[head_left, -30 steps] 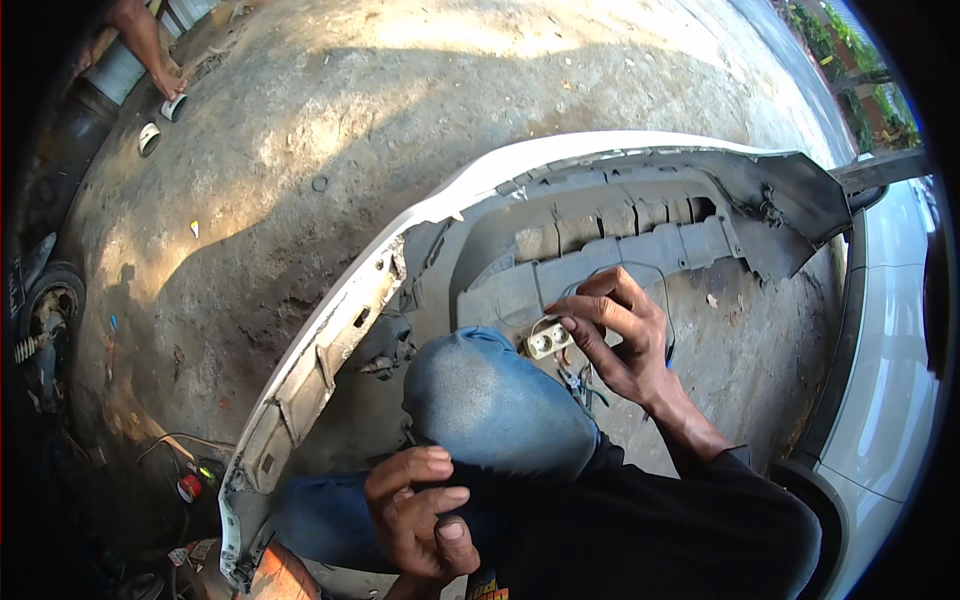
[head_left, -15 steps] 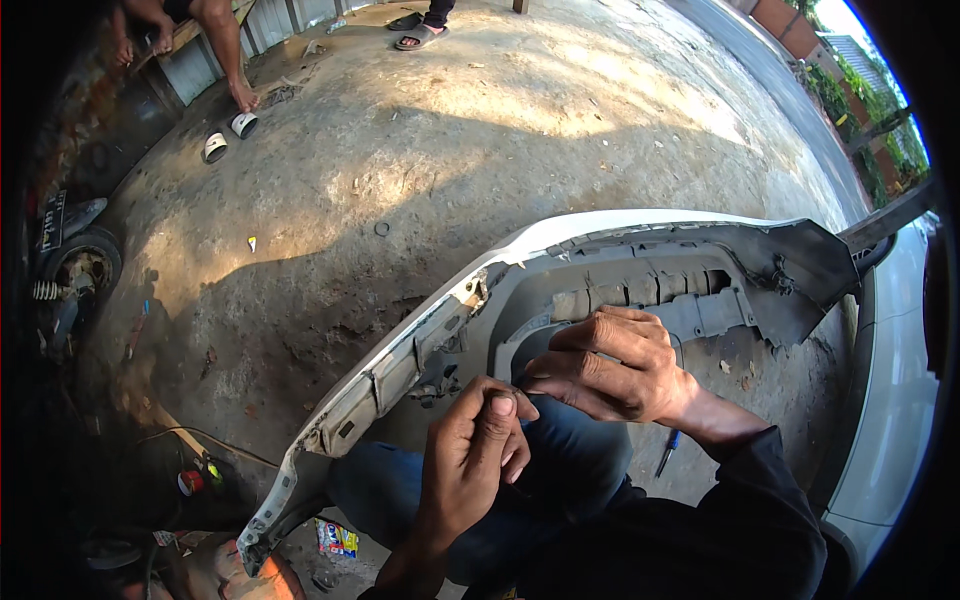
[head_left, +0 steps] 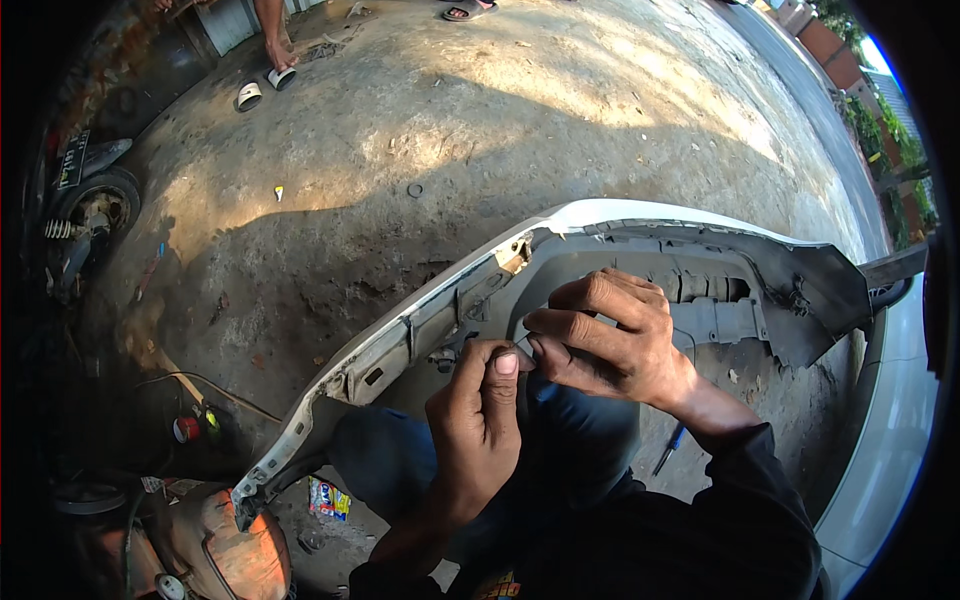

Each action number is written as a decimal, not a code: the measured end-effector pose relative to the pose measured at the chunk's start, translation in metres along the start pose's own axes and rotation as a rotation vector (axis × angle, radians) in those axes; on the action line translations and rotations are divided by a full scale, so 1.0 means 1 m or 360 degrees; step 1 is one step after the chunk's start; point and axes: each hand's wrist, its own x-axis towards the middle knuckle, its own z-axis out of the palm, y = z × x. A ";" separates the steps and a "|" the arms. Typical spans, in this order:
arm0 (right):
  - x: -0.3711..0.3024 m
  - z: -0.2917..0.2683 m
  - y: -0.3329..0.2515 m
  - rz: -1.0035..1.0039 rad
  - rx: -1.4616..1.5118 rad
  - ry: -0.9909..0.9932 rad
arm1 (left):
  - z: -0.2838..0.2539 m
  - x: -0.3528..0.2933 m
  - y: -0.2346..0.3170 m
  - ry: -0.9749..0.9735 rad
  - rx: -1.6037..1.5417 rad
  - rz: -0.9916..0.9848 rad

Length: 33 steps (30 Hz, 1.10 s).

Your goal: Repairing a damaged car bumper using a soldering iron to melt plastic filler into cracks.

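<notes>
My left hand (head_left: 478,425) and my right hand (head_left: 615,345) meet over my knees, both in a pinch. Thumb and forefinger of the left are pressed together beside the right fingertips. Whatever lies between them is too small to make out. Behind and around my hands stretches a white car bumper (head_left: 590,212), its grey inner side facing me. Its left end has slots and a torn spot, and its right end reaches toward a light-coloured car. A pen-like tool with a blue handle (head_left: 678,438) lies on the ground to the right of my knee.
The car body (head_left: 890,400) stands close on the right. An orange tank (head_left: 235,550) with a gauge sits at lower left, near a colourful packet (head_left: 328,499). A motorcycle wheel (head_left: 105,203) is at far left. Beyond, a person's foot (head_left: 282,55) is by white sandals (head_left: 249,97).
The view has tilted down slightly, so the people at the top show less and the orange tank shows more. My fingertips have shifted a little against each other, still pinched.
</notes>
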 end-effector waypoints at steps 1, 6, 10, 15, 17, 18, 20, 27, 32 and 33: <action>0.000 0.001 0.001 0.0002 0.0008 -0.0001 | 0.001 0.000 0.000 0.0063 0.0031 0.0074; 0.000 0.006 -0.001 0.0006 0.0000 0.0006 | 0.001 -0.007 0.002 0.0142 0.0232 0.0098; -0.003 0.012 0.003 -0.0009 0.0049 0.0065 | 0.007 -0.004 0.004 0.0172 0.0493 0.0368; -0.005 0.018 0.001 -0.0093 0.0011 0.0158 | 0.002 -0.009 0.009 0.0065 0.0502 0.0325; -0.003 0.020 0.004 -0.0154 0.0029 0.0200 | 0.000 -0.010 0.011 0.0006 0.0502 0.0321; -0.002 0.020 0.006 -0.0247 0.0047 0.0246 | -0.001 -0.011 0.014 0.0019 0.0514 0.0318; 0.000 0.021 0.008 -0.0373 0.0079 0.0278 | -0.004 -0.013 0.021 -0.0053 0.0430 0.0216; -0.002 0.010 0.020 -0.0365 0.0298 0.0237 | -0.007 -0.019 0.015 -0.0249 0.0093 -0.0018; -0.109 0.011 0.037 0.1332 0.0605 0.1013 | -0.003 -0.019 0.014 0.0075 0.0038 0.0081; -0.146 0.017 0.044 0.1662 0.0539 0.0851 | -0.002 -0.019 0.011 0.0155 0.0014 0.0066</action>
